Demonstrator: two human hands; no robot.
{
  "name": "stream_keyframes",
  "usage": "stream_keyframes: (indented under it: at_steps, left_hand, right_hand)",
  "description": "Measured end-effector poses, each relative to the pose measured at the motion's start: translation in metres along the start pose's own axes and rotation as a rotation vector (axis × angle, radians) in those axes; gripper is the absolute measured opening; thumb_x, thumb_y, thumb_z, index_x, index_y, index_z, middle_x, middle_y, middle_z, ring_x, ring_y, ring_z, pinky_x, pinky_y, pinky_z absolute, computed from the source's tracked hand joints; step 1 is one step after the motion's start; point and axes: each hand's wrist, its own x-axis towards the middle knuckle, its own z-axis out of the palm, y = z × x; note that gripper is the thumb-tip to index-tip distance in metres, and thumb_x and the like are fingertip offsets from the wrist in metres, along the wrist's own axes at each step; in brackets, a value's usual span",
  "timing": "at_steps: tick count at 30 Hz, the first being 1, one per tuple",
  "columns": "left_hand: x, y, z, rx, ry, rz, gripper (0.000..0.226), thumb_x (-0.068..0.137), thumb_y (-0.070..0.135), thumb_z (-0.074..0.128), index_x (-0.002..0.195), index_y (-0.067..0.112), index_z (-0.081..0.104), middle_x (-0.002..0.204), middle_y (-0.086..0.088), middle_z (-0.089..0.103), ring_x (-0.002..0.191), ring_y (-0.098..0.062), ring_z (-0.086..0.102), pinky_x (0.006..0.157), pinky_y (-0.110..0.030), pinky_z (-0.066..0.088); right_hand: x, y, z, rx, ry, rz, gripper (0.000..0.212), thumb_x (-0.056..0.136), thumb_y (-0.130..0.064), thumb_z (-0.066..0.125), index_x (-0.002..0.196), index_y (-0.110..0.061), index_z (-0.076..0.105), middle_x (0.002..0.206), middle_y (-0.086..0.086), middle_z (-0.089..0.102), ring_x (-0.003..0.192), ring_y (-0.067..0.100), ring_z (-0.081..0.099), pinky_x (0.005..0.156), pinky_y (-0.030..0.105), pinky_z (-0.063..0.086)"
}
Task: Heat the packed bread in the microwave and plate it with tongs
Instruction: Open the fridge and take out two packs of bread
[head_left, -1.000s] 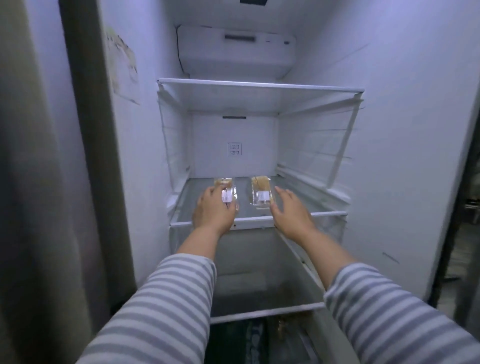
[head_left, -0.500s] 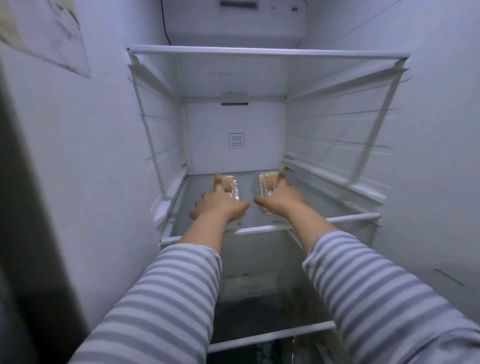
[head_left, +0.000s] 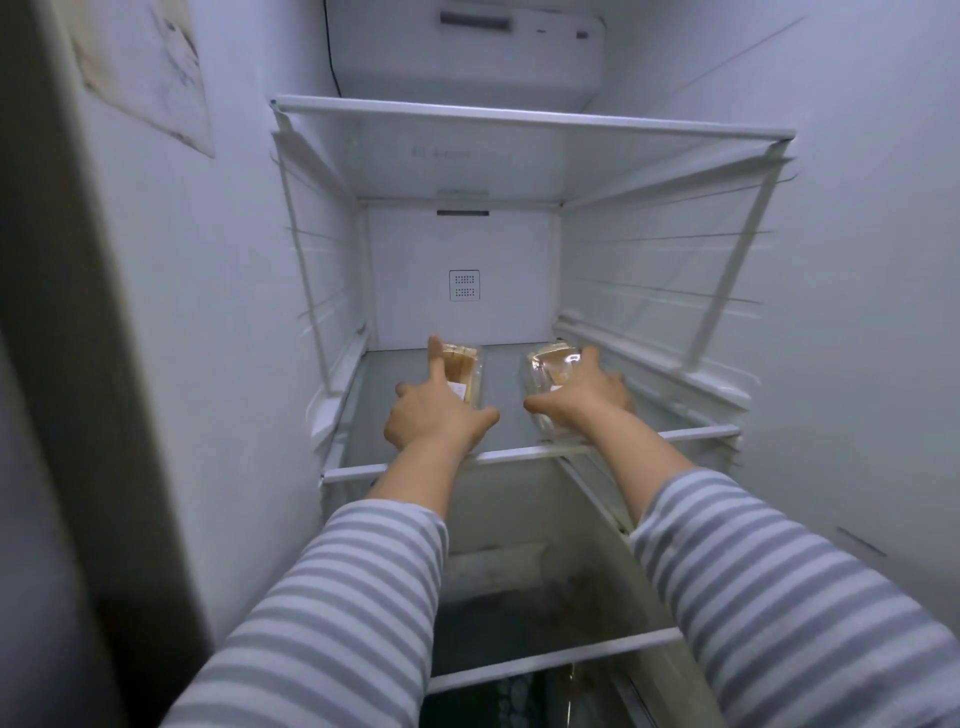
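Clear plastic wraps two packs of bread that lie side by side on the middle glass shelf (head_left: 506, 384) of an open fridge, with a bare strip of shelf between them. The left pack (head_left: 464, 374) lies lengthwise, pale slices showing through the wrap and a small white label on top. The left hand (head_left: 435, 415) lies over its near end, forefinger stretched along the pack's left edge and thumb spread out to the right; whether the fingers have closed on the pack cannot be told. The right pack (head_left: 549, 371) sits a little nearer the right wall. The right hand (head_left: 581, 397) covers its near right part, the thumb pointing left across the front of the pack and the fingers laid over its far side; again a firm grip cannot be confirmed. Both forearms reach in over the shelf's white front rim, in grey and white striped sleeves (head_left: 343, 613). Above hangs another glass shelf (head_left: 530, 124), and a small vent grille (head_left: 464, 285) sits on the back wall.
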Motion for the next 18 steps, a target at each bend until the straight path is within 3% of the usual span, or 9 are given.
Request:
stream_keyframes:
  at_steps: [6, 9, 12, 15, 18]
  left_hand:
    - [-0.043, 0.000, -0.020, -0.142, 0.045, 0.012, 0.110, 0.071, 0.058, 0.065, 0.147, 0.047, -0.014, 0.124, -0.015, 0.051, 0.102, -0.031, 0.058, 0.070, -0.033, 0.037]
    - [-0.083, -0.001, -0.033, -0.188, 0.072, 0.037, 0.110, 0.071, 0.057, 0.066, 0.147, 0.048, -0.013, 0.130, -0.016, 0.046, 0.108, -0.034, 0.057, 0.074, -0.035, 0.040]
    - [-0.133, -0.010, -0.045, -0.229, 0.075, 0.073, 0.111, 0.070, 0.059, 0.067, 0.147, 0.050, -0.012, 0.133, -0.017, 0.045, 0.114, -0.034, 0.055, 0.083, -0.038, 0.045]
    - [-0.194, -0.027, -0.054, -0.191, 0.075, 0.078, 0.112, 0.071, 0.063, 0.067, 0.147, 0.048, -0.013, 0.133, -0.016, 0.048, 0.117, -0.034, 0.054, 0.090, -0.041, 0.046]
    - [-0.256, -0.047, -0.056, -0.127, 0.042, 0.059, 0.111, 0.074, 0.065, 0.065, 0.147, 0.047, -0.016, 0.137, -0.018, 0.045, 0.116, -0.035, 0.054, 0.088, -0.041, 0.047]
  right_hand:
    - [-0.047, 0.016, -0.025, 0.152, 0.032, -0.070, 0.106, 0.072, -0.043, 0.069, 0.150, -0.040, -0.002, 0.139, 0.019, 0.036, 0.120, 0.035, 0.050, 0.094, 0.041, 0.043]
    - [-0.087, 0.029, -0.033, 0.094, 0.094, -0.144, 0.108, 0.073, -0.049, 0.065, 0.148, -0.045, -0.013, 0.134, 0.017, 0.048, 0.119, 0.034, 0.052, 0.087, 0.041, 0.043]
    - [-0.134, 0.047, -0.038, 0.067, 0.094, -0.195, 0.103, 0.076, -0.052, 0.062, 0.145, -0.051, -0.014, 0.128, 0.011, 0.055, 0.113, 0.034, 0.055, 0.077, 0.037, 0.040]
    - [-0.186, 0.072, -0.044, 0.065, 0.052, -0.210, 0.100, 0.077, -0.055, 0.063, 0.145, -0.052, -0.009, 0.131, 0.009, 0.054, 0.115, 0.033, 0.054, 0.081, 0.038, 0.041]
    - [-0.240, 0.099, -0.048, 0.042, 0.007, -0.197, 0.099, 0.078, -0.056, 0.063, 0.146, -0.051, -0.008, 0.137, 0.012, 0.048, 0.118, 0.034, 0.051, 0.087, 0.042, 0.043]
